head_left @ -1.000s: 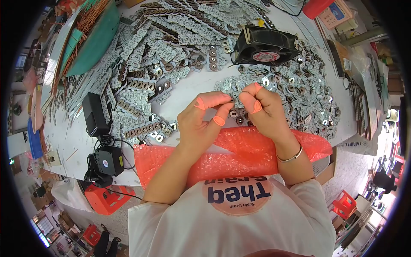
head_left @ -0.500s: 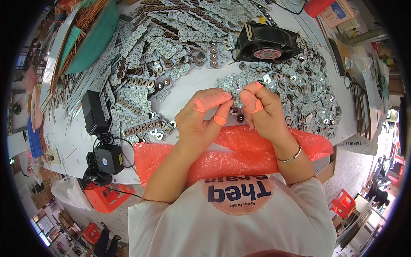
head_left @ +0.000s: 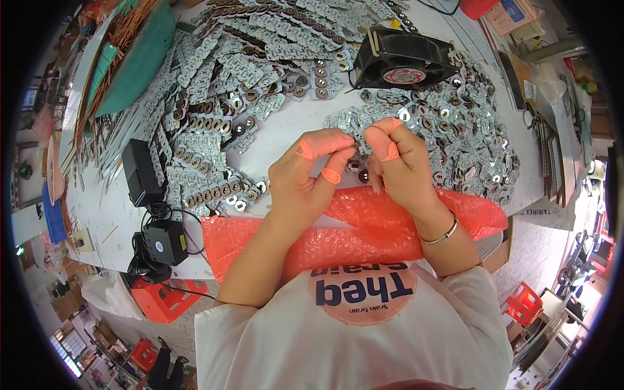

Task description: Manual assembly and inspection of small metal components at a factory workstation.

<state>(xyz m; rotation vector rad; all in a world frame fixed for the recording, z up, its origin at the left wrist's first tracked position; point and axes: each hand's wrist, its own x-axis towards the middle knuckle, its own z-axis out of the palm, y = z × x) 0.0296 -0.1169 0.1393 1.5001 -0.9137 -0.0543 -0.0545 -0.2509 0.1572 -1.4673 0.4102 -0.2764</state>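
My left hand (head_left: 298,175) is closed in a pinch above the white table, with orange finger covers on its thumb and forefinger. Close to its right, my right hand (head_left: 406,170) is curled with thumb and forefinger pressed together, also in orange covers. What sits in either pinch is too small and too hidden to name. Just beyond and to the right of my hands spreads a heap of small loose silvery plates with dark round parts (head_left: 465,143). Red bubble wrap (head_left: 354,244) lies along the table edge, under my forearms.
A black fan (head_left: 406,62) stands behind the loose pieces. Unseparated strips (head_left: 214,123) are piled at the far left. Black power adapters (head_left: 142,174) with cables sit at the left edge, near a green container (head_left: 140,71). A red stool (head_left: 170,300) is below on the floor.
Both hands stay close together, fingers still pinched. The right hand's fingers have shifted slightly, and the left fingertips have edged a little. The rest of the table looks the same.
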